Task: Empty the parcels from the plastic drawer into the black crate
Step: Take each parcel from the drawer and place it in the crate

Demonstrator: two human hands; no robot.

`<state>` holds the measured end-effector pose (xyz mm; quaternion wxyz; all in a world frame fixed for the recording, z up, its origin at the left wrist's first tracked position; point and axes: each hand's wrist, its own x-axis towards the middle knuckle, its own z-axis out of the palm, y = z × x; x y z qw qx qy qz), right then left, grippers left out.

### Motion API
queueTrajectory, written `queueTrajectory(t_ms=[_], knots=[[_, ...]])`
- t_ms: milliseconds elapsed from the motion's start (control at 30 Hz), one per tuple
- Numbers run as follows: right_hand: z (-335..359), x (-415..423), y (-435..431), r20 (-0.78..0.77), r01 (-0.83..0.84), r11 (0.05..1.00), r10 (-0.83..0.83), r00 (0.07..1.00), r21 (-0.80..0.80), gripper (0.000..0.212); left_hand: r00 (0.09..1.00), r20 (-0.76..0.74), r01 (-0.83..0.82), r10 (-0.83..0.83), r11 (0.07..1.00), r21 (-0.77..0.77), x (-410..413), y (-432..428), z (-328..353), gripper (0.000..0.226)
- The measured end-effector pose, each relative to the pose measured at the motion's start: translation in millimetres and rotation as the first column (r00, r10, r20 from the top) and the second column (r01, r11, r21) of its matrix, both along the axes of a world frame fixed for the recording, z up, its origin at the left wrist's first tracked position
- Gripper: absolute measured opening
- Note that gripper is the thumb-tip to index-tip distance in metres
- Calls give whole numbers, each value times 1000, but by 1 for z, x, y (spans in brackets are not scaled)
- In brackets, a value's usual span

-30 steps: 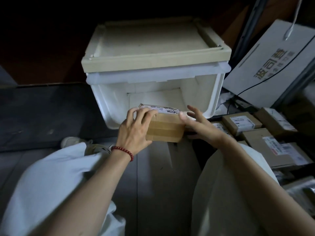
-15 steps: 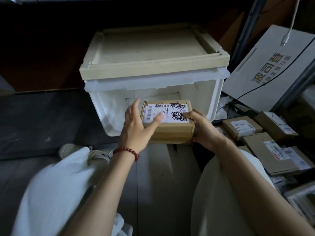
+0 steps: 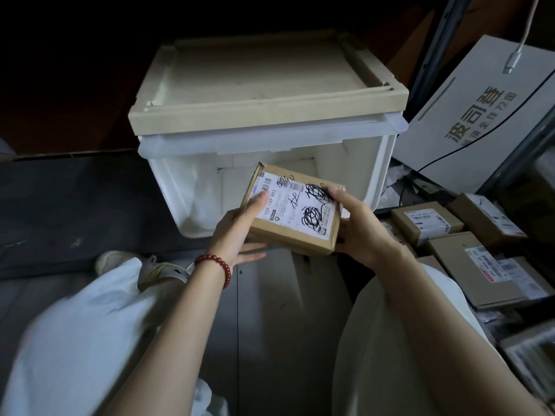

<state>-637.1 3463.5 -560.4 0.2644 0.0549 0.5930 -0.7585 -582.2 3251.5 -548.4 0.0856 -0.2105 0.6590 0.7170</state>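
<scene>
Parcel (image 3: 292, 210) now lifted out of plastic drawer (image 3: 270, 142). I see left hand (image 3: 237, 235), right hand (image 3: 360, 226) both gripping it. Other parcels (image 3: 426, 219) right of frame; right hand nearer.

A white cable (image 3: 511, 60) hangs before a printed carton (image 3: 444, 115).

One wide-angle camera, worn on the person's head, supplies the only view. It faces forward and tilts steeply down, so both forearms enter from the near edge. The left hand (image 3: 235, 232) and right hand (image 3: 363, 232) sit at frame centre, at close range, on the cardboard parcel (image 3: 297, 211). The plastic drawer (image 3: 240, 144) lies just beyond them, in the upper middle. The floor (image 3: 270, 325) fills the near centre between the white-clad knees (image 3: 75, 340). Labelled boxes (image 3: 426, 222) occupy the right margin. The far edge is dark, and detail there cannot be told.
</scene>
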Motion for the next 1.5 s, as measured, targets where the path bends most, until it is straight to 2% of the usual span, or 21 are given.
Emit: queueTrajectory(t_ms=[100, 167, 267, 400, 500, 633, 733, 833, 933, 1033, 1133, 1200, 1367, 1500], knots=[[-4, -1, -1, 57, -67, 996, 70, 996, -65, 48, 989, -138, -65, 52, 993, -96, 1, 5, 0, 93], [-5, -3, -2, 91, -24, 997, 31, 995, -78, 43, 973, -223, -93, 56, 983, -159, 0, 6, 1, 103], [-6, -5, -4, 101, 81, 996, -78, 992, -26, 27, 962, -272, -72, -5, 959, -273, -2, 3, 0, 105], [-7, -5, -8, 44, 81, 996, -82, 996, 34, 13, 953, -286, -21, -100, 920, -391, -1, -1, -4, 93], [-9, -4, -7, -11, 146, 989, -146, 989, -6, 45, 954, -272, -25, -125, 873, -487, 1, 0, -7, 97], [-6, -1, -9, -98, 149, 986, -156, 983, -69, 55, 963, -249, -33, -98, 881, -473, 2, -1, -6, 102], [-2, -4, -8, -111, 151, 984, -161, 981, -99, 45, 963, -258, -47, -75, 898, -438, 2, -3, -3, 94], [2, -6, -4, -105, 87, 991, -97, 990, -102, 19, 972, -233, -45, -18, 964, -261, 0, -9, -2, 78], [3, -3, -5, -69, 6, 997, -11, 998, -80, 25, 982, -186, -24, -11, 982, -185, 0, -8, -5, 75], [5, 1, -9, -64, -45, 998, 43, 997, -35, 35, 992, -125, -52, 27, 979, -198, 0, -5, -6, 76], [2, 3, -10, -51, -53, 995, 57, 997, 90, 45, 994, -83, -88, 70, 967, -238, -2, -8, -3, 55], [0, 3, -10, -37, -40, 990, 45, 998, 138, 41, 995, -78, -84, 66, 962, -261, -3, -10, -1, 48], [0, 2, -13, 17, 75, 980, -79, 997, 184, 43, 992, -123, -46, 8, 950, -308, 1, -7, 2, 52], [-1, 2, -11, 55, 22, 979, -34, 998, 204, 43, 987, -157, -42, -16, 932, -360, 4, -8, 4, 64]])
